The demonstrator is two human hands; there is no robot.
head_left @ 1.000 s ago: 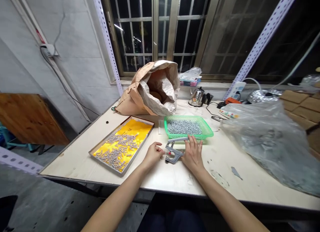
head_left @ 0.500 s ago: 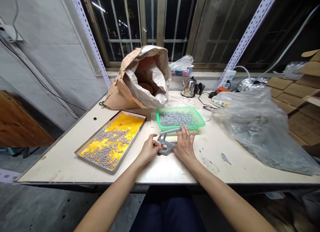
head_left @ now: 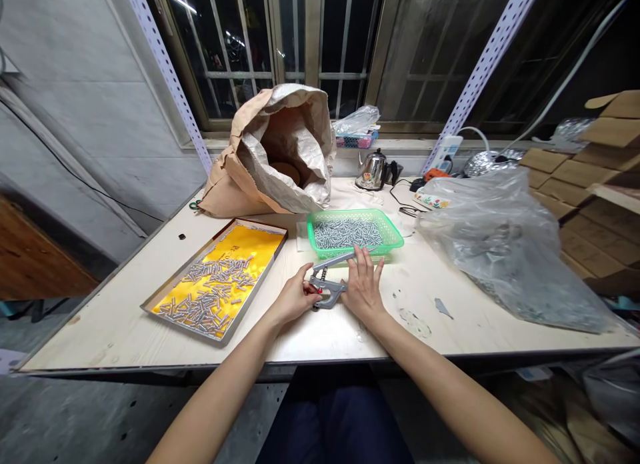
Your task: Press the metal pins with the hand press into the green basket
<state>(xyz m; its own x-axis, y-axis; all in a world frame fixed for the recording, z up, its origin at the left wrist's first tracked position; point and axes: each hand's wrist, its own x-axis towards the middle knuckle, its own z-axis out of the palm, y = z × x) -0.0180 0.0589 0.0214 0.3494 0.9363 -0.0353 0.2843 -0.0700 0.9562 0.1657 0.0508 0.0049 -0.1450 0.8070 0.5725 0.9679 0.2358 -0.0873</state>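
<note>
Grey hand pliers [head_left: 332,292] with a coil spring between the handles lie on the table between my hands. My right hand [head_left: 366,292] is at the handles, its fingers stretched over the upper one. At the jaw end, my left hand [head_left: 294,295] has thumb and fingers pinched together beside a small red spot; what is between the fingertips is too small to tell. Behind the pliers stands a green plastic basket [head_left: 398,241] of small silver metal pieces [head_left: 347,233]. To the left is a shallow tray [head_left: 259,285] with a yellow lining and many short, ridged metal pieces [head_left: 203,311].
A large open paper sack [head_left: 220,191] leans at the back, left of a steel kettle [head_left: 371,171]. On the right lies a clear plastic bag [head_left: 500,244], near stacked cardboard boxes [head_left: 615,211]. A grey scrap [head_left: 443,308] lies right of my right hand.
The view has shifted slightly, so the scene sits a little more to the left. My hands stay at the pliers, whose upper handle is tilted more steeply than before.
</note>
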